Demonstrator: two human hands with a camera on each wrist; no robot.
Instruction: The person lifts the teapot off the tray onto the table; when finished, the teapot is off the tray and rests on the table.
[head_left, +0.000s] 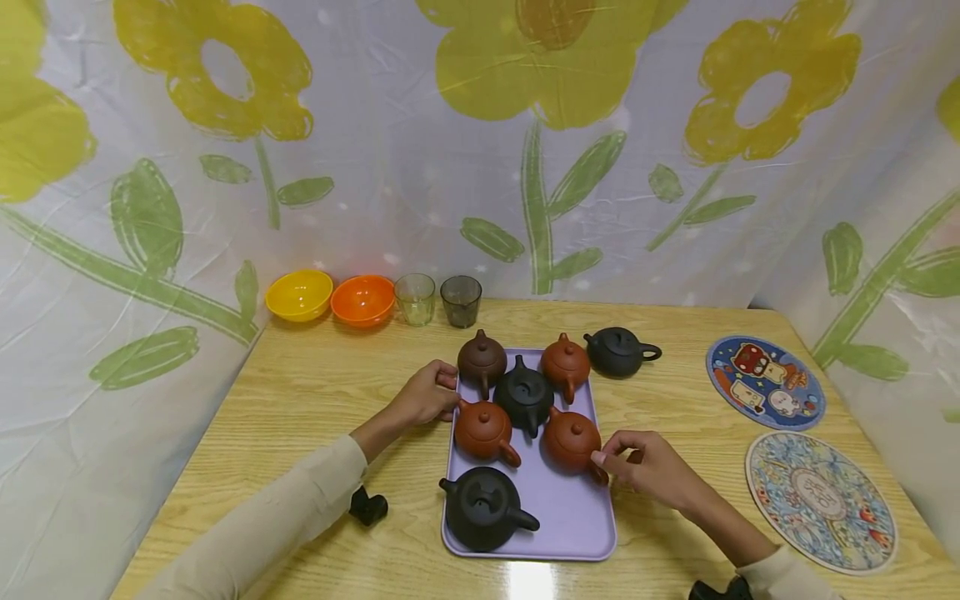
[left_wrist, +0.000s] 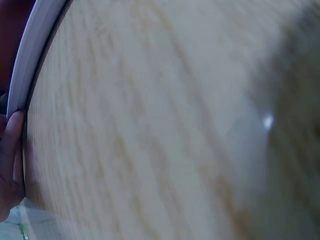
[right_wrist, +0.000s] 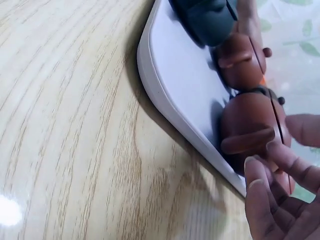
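Observation:
A lilac tray (head_left: 566,533) carries several small clay teapots. My left hand (head_left: 429,392) holds the tray's left rim, its fingers bent against the edge; the left wrist view shows fingers (left_wrist: 11,150) against the rim (left_wrist: 27,55). My right hand (head_left: 651,468) is at the handle of a reddish-brown teapot (head_left: 572,442) on the tray's right side, thumb and fingers apart around the handle's end (right_wrist: 247,141). Another reddish-brown teapot (head_left: 482,429), a black teapot (head_left: 523,393), a dark brown one (head_left: 482,360), an orange-brown one (head_left: 566,363) and a larger black one (head_left: 482,508) share the tray.
A black teapot (head_left: 617,352) stands off the tray at back right. Two round mats (head_left: 765,382) lie at the right. Along the back left are a yellow bowl (head_left: 300,296), an orange bowl (head_left: 363,302), a clear glass (head_left: 415,300) and a grey glass (head_left: 461,302).

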